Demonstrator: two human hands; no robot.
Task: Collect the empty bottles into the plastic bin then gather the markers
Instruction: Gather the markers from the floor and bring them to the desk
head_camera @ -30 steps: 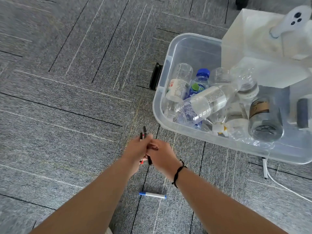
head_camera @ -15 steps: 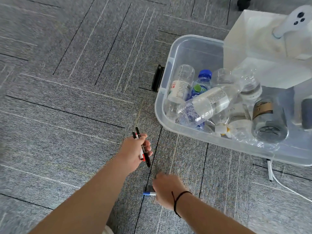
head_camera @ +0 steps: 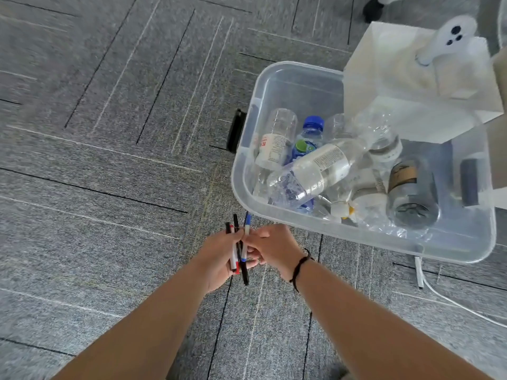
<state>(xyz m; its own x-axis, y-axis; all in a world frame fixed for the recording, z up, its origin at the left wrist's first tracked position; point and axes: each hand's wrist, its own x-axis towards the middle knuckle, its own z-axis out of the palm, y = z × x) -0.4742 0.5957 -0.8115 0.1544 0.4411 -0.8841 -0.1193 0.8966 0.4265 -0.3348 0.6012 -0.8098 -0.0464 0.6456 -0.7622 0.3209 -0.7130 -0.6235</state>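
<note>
My left hand (head_camera: pixel 219 256) grips a bundle of markers (head_camera: pixel 236 249), black and red-capped ones, upright above the grey carpet. My right hand (head_camera: pixel 271 248) presses against it and holds a blue-capped marker (head_camera: pixel 246 237) alongside the bundle. Just beyond both hands, to the right, sits the clear plastic bin (head_camera: pixel 247 193). Inside it lie several empty bottles, among them a large clear one with a white label (head_camera: pixel 315 171), a blue-capped one (head_camera: pixel 311 133) and a dark glass jar (head_camera: pixel 411 193).
A white box (head_camera: pixel 397 91) carrying a white handheld controller (head_camera: pixel 444 37) overlaps the bin's far right corner. A white cable (head_camera: pixel 439 294) runs over the carpet at the right. A black handle (head_camera: pixel 236 130) sticks out from the bin's left side.
My right hand picked the blue marker up from the carpet near me and brought it up to the bundle in my left hand. The carpet spot where it lay is now bare.
</note>
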